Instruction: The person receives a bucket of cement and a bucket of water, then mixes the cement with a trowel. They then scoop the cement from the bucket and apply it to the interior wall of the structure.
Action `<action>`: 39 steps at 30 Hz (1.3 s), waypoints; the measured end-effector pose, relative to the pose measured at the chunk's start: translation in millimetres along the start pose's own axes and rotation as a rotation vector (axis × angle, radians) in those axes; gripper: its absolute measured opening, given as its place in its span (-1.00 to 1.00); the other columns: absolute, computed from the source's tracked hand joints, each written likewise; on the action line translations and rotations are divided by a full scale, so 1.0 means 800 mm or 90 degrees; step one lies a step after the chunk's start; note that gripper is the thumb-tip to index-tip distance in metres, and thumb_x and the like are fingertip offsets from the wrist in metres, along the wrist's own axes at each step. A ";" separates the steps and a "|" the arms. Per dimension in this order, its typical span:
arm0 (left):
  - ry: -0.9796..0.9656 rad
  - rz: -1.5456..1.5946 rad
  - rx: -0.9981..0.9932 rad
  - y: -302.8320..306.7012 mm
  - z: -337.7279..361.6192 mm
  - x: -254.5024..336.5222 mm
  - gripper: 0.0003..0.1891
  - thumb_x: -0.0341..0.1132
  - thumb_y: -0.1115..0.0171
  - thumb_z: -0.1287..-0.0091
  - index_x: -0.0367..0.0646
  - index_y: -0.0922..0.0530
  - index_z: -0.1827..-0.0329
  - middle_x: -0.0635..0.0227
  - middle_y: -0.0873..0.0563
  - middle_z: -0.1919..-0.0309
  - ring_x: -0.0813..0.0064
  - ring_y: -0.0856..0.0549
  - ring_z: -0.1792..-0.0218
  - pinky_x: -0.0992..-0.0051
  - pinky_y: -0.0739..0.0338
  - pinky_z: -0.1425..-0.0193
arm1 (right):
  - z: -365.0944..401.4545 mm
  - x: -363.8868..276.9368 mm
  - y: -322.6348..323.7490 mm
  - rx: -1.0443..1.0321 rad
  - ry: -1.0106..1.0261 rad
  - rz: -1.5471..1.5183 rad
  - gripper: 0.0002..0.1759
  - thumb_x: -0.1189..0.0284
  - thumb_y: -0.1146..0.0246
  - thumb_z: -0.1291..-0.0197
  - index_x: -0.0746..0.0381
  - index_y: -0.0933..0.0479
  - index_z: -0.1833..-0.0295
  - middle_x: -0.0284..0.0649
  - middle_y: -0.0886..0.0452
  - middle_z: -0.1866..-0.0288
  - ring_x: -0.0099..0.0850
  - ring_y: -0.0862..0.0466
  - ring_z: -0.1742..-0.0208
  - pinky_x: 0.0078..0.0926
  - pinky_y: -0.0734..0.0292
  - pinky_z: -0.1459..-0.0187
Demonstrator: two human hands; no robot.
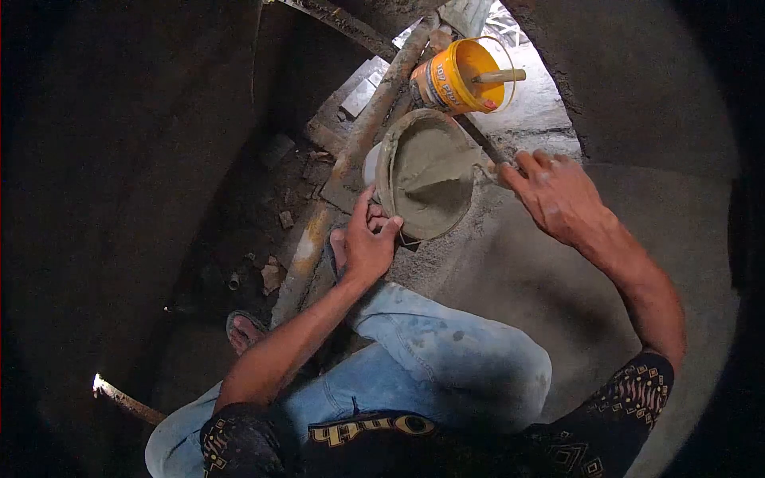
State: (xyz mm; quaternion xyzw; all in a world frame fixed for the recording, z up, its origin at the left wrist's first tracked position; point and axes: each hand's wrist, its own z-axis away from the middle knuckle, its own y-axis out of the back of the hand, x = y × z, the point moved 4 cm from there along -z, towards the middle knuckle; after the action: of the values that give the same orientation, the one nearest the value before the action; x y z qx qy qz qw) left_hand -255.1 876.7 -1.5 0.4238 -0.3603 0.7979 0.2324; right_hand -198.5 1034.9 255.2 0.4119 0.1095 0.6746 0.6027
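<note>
A round bucket [386,171] of wet grey mortar tilts toward me at the upper middle. Closed on its lower left rim is my left hand [373,241], thumb and fingers pressed against the edge. My right hand [553,191] is at the bucket's right side, its fingers wrapped round the handle of a trowel [488,169]. The trowel's blade is at the mortar and mostly hidden in it. Just above stands a yellow bucket [454,80] with a wooden-handled tool [500,76] resting inside.
A long pole [374,111] slants past the left of the buckets. Rubble [272,276] lies in the dark area at left. A smooth grey plastered surface [558,295] curves along the right. My bent knees in jeans [446,350] are below the mortar bucket.
</note>
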 end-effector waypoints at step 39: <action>-0.004 -0.074 0.017 -0.007 0.000 -0.010 -0.70 -0.53 -0.29 -0.32 -0.25 -0.39 -0.03 0.40 -0.47 0.30 0.62 -0.53 0.32 0.55 -0.49 0.23 | -0.068 0.009 -0.168 -0.505 -0.205 -0.781 -0.63 0.20 -0.02 -0.55 0.30 -0.45 0.18 -0.30 -0.49 0.49 -0.57 -0.48 0.61 -0.48 -0.42 0.63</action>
State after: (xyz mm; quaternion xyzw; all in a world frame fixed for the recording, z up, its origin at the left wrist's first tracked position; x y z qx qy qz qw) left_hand -247.5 879.6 -6.1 0.4494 -0.3251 0.7864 0.2718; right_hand -138.4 1094.1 137.2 0.1223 -0.0218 0.1375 0.9827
